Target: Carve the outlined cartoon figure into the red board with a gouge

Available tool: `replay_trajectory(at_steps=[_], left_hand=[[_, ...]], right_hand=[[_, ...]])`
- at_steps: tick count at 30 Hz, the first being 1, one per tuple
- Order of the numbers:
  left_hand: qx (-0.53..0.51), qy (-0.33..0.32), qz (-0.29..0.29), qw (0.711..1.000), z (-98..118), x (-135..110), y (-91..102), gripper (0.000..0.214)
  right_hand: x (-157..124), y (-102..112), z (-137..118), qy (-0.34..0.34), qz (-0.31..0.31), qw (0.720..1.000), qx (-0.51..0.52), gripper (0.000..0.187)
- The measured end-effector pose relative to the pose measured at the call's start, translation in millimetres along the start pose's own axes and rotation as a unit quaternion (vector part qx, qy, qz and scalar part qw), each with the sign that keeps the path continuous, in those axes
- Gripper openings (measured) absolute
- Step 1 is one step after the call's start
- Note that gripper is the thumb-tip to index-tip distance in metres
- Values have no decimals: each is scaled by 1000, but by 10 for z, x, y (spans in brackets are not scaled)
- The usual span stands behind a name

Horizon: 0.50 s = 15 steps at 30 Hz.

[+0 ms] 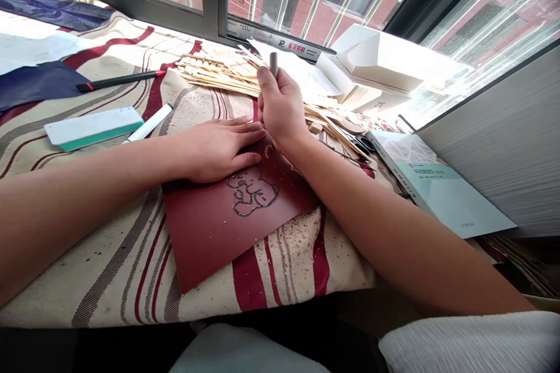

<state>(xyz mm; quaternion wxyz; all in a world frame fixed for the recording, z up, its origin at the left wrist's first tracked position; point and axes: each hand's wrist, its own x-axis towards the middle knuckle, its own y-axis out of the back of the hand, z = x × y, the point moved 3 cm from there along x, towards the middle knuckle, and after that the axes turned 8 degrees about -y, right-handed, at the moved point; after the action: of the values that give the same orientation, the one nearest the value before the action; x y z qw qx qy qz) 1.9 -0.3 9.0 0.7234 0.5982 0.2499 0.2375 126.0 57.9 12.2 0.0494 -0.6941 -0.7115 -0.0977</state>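
A dark red board [205,233] lies at a slant on the striped cloth, with a cartoon bear outline [252,192] cut into its surface. My left hand [214,148] rests flat on the board's upper left part, its fingers stretched out just above the outline. My right hand [283,105] is wrapped in a fist around an upright carving tool [273,64]. Only the tool's grey cylindrical handle end shows above the thumb; the tip is hidden beneath the fist, near the board's far edge. Small chips lie on the board and around it.
Behind my hands are thin wooden strips [214,73] and an open white box [376,64]. Black-handled scissors [364,144] and a book [450,183] lie right. At left are a black pen [122,80], a white marker [151,122] and a white-and-green block [94,127].
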Motion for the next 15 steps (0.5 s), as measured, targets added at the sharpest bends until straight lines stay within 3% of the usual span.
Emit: replay_trajectory(at_steps=[3,8,10,13,15], left_hand=[[-3,-1,4,1000,-5,3,-9,76],[-14,-13,19,1000,-16,6,-12,74],[-13,-10,14,1000,-17,4,-7,75],[-7,-5,1,1000,-17,2,0,78],[-5,-2,-4,1000,-17,1,1,78]], right_hand=[[4,24,32,9,29,1000,0,39],[-92,32,-82,-55,-167,980,92,51],[-100,47,-105,-76,-215,967,117,59],[-56,55,-62,-100,-210,963,137,62],[0,74,0,-97,-142,976,136,56]])
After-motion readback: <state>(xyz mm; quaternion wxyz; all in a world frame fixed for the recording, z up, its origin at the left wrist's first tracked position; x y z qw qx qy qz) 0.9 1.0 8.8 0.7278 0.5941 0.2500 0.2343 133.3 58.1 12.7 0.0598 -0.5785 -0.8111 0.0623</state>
